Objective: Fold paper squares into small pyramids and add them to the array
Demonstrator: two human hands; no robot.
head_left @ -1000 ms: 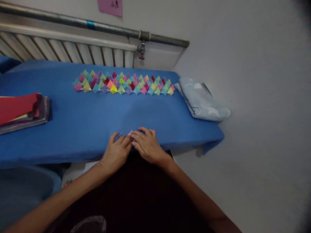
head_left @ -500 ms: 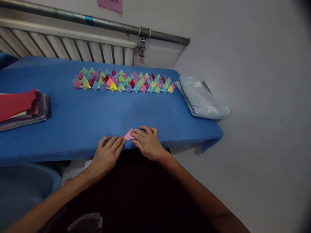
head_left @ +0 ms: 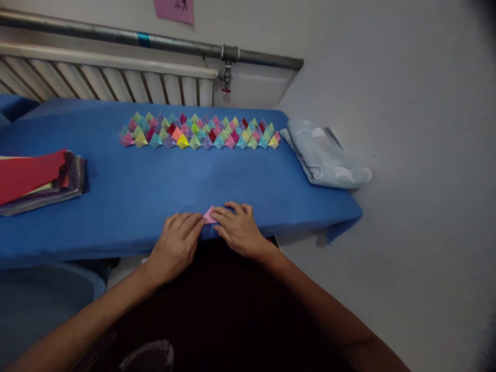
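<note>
A small folded pink paper (head_left: 210, 215) lies at the front edge of the blue-covered table (head_left: 155, 181). My left hand (head_left: 176, 243) has its fingers pressed together at the paper's left corner, closed on it. On the paper's right part rests my right hand (head_left: 239, 227), its fingers spread and flat, covering that side. Behind them stand rows of folded paper pieces (head_left: 201, 132) in many colours, set side by side.
A stack of coloured paper (head_left: 34, 178), red on top, lies at the left. At the table's right end is a folded light-blue cloth (head_left: 329, 157). A radiator (head_left: 116, 80) and metal pipe (head_left: 182, 45) run along the wall behind. A blue tub (head_left: 50, 305) is at lower left.
My left hand's fingers have drawn closer together at the paper's left corner. My right hand stays on the paper. The view has shifted slightly, moving the table things a little right.
</note>
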